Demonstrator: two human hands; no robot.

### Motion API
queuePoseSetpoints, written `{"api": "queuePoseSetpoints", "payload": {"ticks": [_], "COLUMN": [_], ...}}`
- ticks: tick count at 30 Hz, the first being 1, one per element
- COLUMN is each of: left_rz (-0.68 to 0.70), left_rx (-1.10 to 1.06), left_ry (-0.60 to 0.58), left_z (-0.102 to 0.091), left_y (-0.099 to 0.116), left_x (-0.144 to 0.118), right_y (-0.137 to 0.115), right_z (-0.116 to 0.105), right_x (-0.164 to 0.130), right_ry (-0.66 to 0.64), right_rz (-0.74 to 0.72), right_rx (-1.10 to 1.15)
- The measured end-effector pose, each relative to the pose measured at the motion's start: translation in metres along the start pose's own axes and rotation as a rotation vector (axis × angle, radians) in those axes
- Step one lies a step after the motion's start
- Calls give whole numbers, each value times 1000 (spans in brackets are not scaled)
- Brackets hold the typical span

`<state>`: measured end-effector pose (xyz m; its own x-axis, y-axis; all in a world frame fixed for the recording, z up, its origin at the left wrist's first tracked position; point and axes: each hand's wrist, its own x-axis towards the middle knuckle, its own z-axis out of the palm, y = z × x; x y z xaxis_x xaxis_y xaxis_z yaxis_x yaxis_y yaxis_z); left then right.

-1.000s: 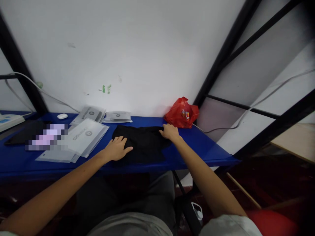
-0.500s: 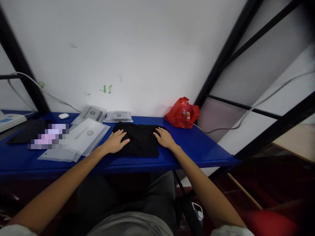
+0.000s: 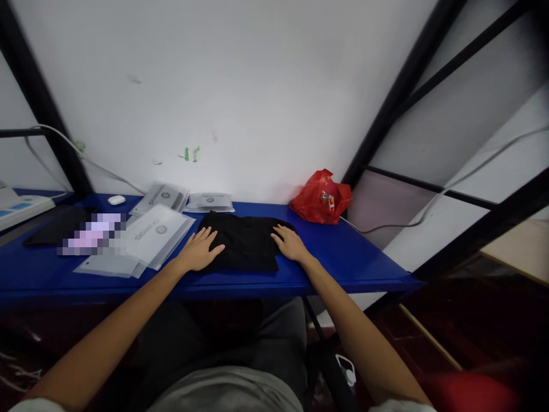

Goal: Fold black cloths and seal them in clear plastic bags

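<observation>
At the far left of the long blue table top [image 3: 355, 257] you see a white power strip [image 3: 21, 206], then a small white earbud case [image 3: 116, 199] and a pile of clear plastic garment bags with grey print [image 3: 150, 237]. Your left hand [image 3: 201, 250] lies flat, fingers spread, on the left edge of the folded black cloth garment [image 3: 244, 243]; it grips nothing. The garment lies between your 2 hands, its long axis running left to right, just beside the bags. Your right hand [image 3: 290, 244] presses flat and open on its right edge, equally near. Farther right, against the white wall [image 3: 257, 86], sits a crumpled red plastic bag [image 3: 321, 197], beside a black metal frame [image 3: 386, 97].
</observation>
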<state>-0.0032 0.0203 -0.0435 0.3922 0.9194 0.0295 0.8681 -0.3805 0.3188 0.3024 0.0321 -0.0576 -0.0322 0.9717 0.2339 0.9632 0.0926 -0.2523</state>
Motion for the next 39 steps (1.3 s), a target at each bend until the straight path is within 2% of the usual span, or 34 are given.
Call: {"api": "queuePoseSetpoints", "payload": {"ticks": [4,8,10,14,18,25,30,39], "left_rz": [-10,47,92,101,-55,-272,-364,-448], "left_rx": [-30,-40,-38,8,56,5,1,-30], "left_ry": [54,226,289,221,169,94,94,33], "left_z": [2,-4,-10,-24,-35,-33,-28,-35], "left_y": [-2,-2,-2,-7,-9,-12,-10,-1], "left_x": [1,-4,-9,-12,8,53,60,75], "right_y": [-2,-14,-25,-47,-58,-56,-55,-55], "right_z": [-3,-14,-21,-28,-23,-9,-9,-7], "right_x": [-3,-13,-21,-35,-39,-39,-40,-39], "right_ry": [76,277,335,261,176,141,152,160], "right_rz": [-29,-84,-142,-279,-311,-283,-296,-293], "right_rx": [17,95,138,149,120,152,168,191]}}
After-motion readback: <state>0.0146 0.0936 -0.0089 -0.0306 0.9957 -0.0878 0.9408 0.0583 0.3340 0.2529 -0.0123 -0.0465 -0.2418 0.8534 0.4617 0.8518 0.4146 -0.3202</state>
